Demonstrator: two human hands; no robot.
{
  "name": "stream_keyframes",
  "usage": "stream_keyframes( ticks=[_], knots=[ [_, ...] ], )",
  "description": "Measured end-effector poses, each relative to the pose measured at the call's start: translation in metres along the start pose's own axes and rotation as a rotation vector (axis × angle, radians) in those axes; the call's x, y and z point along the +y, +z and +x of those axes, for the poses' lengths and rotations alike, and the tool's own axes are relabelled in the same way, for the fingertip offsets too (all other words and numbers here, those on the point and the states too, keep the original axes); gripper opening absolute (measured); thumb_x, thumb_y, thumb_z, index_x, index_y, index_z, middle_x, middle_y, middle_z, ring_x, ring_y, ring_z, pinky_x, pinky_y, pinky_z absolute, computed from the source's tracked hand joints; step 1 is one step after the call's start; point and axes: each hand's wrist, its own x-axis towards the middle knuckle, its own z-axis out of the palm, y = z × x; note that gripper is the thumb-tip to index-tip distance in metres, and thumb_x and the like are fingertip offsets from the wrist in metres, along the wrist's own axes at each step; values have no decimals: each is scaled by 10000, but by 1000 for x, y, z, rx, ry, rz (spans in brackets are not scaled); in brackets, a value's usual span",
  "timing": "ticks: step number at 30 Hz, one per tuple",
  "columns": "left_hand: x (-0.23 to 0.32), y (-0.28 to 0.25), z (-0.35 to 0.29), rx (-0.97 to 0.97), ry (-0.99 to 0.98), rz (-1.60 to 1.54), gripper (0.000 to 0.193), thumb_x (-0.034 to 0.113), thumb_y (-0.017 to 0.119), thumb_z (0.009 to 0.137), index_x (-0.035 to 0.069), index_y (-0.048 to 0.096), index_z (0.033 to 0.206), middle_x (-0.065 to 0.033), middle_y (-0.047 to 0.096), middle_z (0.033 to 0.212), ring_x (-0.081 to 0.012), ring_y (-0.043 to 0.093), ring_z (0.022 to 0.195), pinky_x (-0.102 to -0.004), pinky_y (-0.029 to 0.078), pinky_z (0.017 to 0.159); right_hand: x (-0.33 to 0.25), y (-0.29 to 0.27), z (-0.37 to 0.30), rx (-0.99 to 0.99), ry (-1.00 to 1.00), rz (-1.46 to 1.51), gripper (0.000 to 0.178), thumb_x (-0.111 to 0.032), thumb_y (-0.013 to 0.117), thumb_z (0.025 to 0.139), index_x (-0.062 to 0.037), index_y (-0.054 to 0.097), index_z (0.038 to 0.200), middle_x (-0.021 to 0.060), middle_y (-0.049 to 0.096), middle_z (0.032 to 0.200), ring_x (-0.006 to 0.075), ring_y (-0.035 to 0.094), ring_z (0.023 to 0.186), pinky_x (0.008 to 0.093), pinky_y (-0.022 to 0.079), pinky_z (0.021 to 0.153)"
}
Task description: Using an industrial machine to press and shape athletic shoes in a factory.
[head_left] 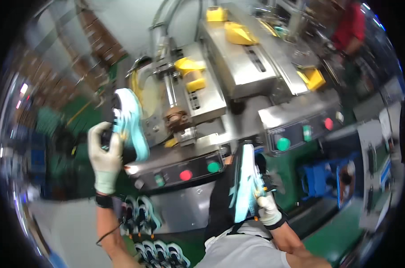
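Observation:
My left hand (pixel 106 149), in a white work glove, is closed around a sneaker (pixel 131 125) with a pale blue sole and dark upper. That shoe is raised beside the left end of the machine, its sole turned to the right. Near my body, my gloved right hand (pixel 268 210) grips a second sneaker (pixel 247 183), whose light blue and white sole faces upward. This shoe points away from me, in front of the gap between the two control panels. My right fingers are partly hidden behind it.
A metal machine (pixel 207 100) with yellow parts spans the front. Its left control panel (pixel 175 173) and right control panel (pixel 305 131) carry red and green buttons. Several sneakers (pixel 160 252) stand low at left. A blue crate (pixel 321 178) sits right; a person in red (pixel 350 29) is far right.

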Motion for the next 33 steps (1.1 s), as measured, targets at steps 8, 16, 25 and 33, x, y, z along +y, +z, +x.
stream_keyframes(
  ticks=[8, 16, 25, 33],
  knots=[
    [-25, -45, -268, -97, -346, -46, 358, 17, 735, 773, 18, 582, 1096, -178, 614, 1071, -348, 641, 950, -377, 543, 798, -19, 112, 72, -181, -155, -289, 507, -211, 653, 928, -82, 475, 1385, 68, 611, 1270, 196, 609, 1142, 376, 490, 998],
    [-60, 27, -423, -243, -587, 30, 668, 235, 794, 766, 59, 486, 1331, -187, 557, 1243, -390, 535, 1160, -483, 479, 935, -11, 329, 280, -544, 27, -525, 321, -175, 609, 963, -4, 604, 1235, 99, 702, 1148, 181, 702, 984, 292, 567, 845],
    [-64, 28, -414, -221, -726, -202, 775, 195, 816, 745, 40, 427, 1397, -248, 559, 1325, -422, 570, 1197, -449, 493, 986, 69, 291, 515, 22, -652, -1616, 233, -195, 677, 801, 21, 697, 887, 126, 696, 775, 276, 660, 698, 375, 499, 630],
    [-71, 31, -418, -139, -679, -280, 583, 143, 785, 774, 10, 520, 1276, -232, 571, 1322, -388, 562, 1227, -437, 479, 1019, 52, 321, 460, -286, -91, -1353, 193, -305, 661, 895, -111, 670, 893, -3, 588, 677, 127, 541, 562, 312, 386, 483]
  ],
)
